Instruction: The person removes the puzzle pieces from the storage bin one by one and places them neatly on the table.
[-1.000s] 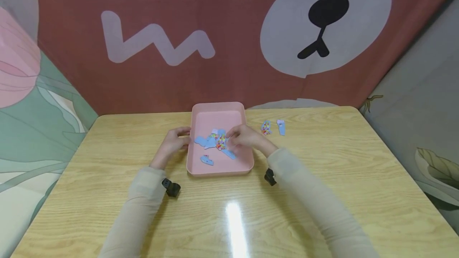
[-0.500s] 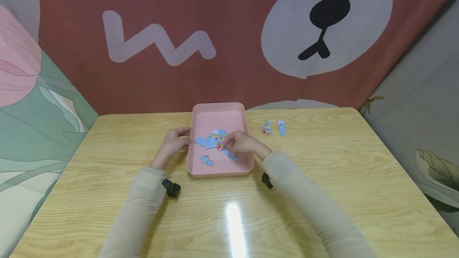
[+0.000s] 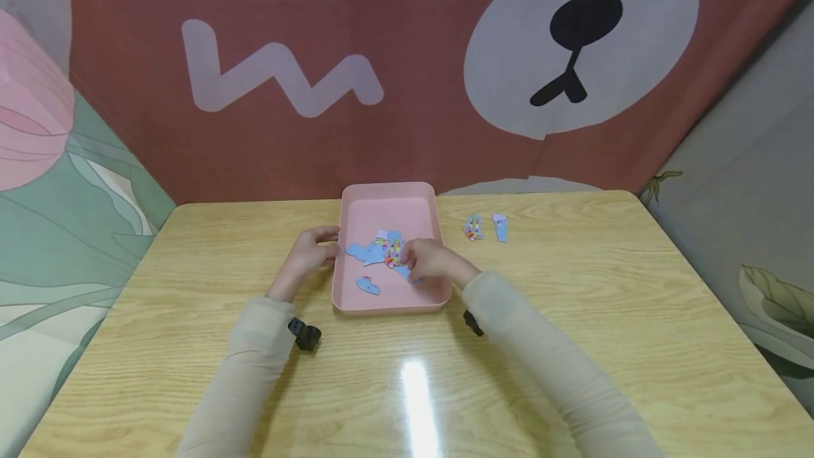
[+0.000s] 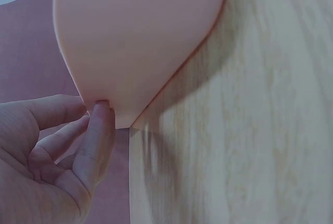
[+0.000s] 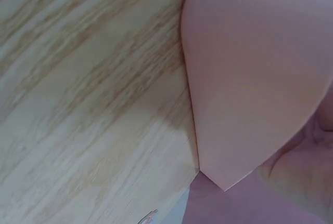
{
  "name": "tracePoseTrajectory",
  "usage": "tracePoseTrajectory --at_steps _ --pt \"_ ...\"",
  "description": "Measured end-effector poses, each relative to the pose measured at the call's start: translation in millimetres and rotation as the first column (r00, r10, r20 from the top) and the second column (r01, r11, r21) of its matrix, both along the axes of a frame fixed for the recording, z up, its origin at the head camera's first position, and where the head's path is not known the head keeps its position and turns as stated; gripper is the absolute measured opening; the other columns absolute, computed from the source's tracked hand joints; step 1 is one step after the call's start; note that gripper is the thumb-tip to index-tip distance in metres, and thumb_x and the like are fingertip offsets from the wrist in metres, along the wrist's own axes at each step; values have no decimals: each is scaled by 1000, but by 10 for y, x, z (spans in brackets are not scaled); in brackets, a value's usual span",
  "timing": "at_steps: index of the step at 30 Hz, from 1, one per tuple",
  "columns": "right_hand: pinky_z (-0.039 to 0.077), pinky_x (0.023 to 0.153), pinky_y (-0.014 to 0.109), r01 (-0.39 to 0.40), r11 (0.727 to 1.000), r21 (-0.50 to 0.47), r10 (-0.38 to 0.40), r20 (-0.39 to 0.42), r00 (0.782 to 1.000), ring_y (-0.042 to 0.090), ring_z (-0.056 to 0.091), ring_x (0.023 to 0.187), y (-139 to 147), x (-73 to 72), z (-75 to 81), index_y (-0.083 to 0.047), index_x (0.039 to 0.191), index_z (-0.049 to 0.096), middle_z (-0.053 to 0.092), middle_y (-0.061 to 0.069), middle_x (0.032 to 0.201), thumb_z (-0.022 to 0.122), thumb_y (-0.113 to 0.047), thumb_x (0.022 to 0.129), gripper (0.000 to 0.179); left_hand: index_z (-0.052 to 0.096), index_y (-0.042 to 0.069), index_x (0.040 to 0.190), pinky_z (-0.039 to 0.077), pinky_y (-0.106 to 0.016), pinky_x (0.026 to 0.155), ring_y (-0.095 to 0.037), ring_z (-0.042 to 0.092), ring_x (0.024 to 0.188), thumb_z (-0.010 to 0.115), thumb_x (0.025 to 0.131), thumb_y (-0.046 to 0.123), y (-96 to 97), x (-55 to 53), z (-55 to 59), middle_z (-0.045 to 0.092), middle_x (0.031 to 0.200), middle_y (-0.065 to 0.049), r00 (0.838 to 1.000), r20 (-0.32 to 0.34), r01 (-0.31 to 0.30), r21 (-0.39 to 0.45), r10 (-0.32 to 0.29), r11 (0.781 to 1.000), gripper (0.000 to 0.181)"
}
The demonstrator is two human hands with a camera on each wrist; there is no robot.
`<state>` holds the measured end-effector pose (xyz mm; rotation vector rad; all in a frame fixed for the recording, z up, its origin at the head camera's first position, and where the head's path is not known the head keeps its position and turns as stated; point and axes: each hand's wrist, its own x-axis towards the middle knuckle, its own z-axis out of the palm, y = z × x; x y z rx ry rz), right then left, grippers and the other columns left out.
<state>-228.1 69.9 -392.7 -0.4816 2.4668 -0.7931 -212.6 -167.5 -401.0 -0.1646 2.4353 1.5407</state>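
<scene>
A pink tray stands on the table with several flat puzzle pieces, light blue and multicoloured, heaped inside it. My left hand grips the tray's left rim; the left wrist view has fingers against the outer wall and others behind the rim. Inside the tray, my right hand is low over the pile with bent fingers, beside a multicoloured piece and partly covering a blue piece. I cannot tell whether it holds one. The tray wall hides most of it in the right wrist view.
Two more pieces, one multicoloured and one blue and white, lie on the wooden table right of the tray. One blue piece lies apart near the tray's front. A printed curtain hangs behind the table.
My right hand has moved slightly down toward the tray's front right and now covers part of the blue piece there. The left hand and tray stay put.
</scene>
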Motion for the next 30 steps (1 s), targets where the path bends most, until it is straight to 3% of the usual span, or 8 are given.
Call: tracePoseTrajectory --at_steps 8,13,18,25,30 --pt "50 78 23 12 1000 11 -12 3 1000 17 57 85 -30 -12 -23 -3 96 61 64 8 93 73 9 68 33 39 -1 144 51 -41 98 -33 54 119 48 92 4 13 1 26 46 141 -23 1000 -8 -6 7 6 1000 53" --pt "44 70 20 -8 1000 -4 8 9 1000 13 52 76 -43 -16 -16 -4 98 60 58 2 81 73 10 67 37 39 -2 143 52 -39 97 -33 54 120 48 92 4 9 -1 32 46 140 -24 1000 -12 -3 5 3 1000 52" --pt "44 63 16 -31 999 -35 32 32 999 10 50 71 -26 -18 -3 -2 103 62 56 0 78 73 8 71 35 39 -2 143 52 -39 97 -34 54 120 48 92 4 1 -3 23 46 140 -24 1000 -16 -2 2 2 1000 52" --pt "47 69 17 -43 994 -96 46 34 998 11 55 78 53 -68 -5 2 106 66 63 5 86 72 1 73 33 39 -2 143 51 -41 98 -33 53 120 48 92 4 1 2 18 46 140 -24 1000 -8 -2 1 2 1000 52" --pt "46 66 16 -22 986 -162 25 13 1000 9 53 73 112 -99 21 6 104 66 59 3 80 63 2 76 28 39 -1 143 49 -42 100 -33 53 122 48 93 4 7 4 20 46 141 -23 1000 -1 -2 -1 2 1000 52"
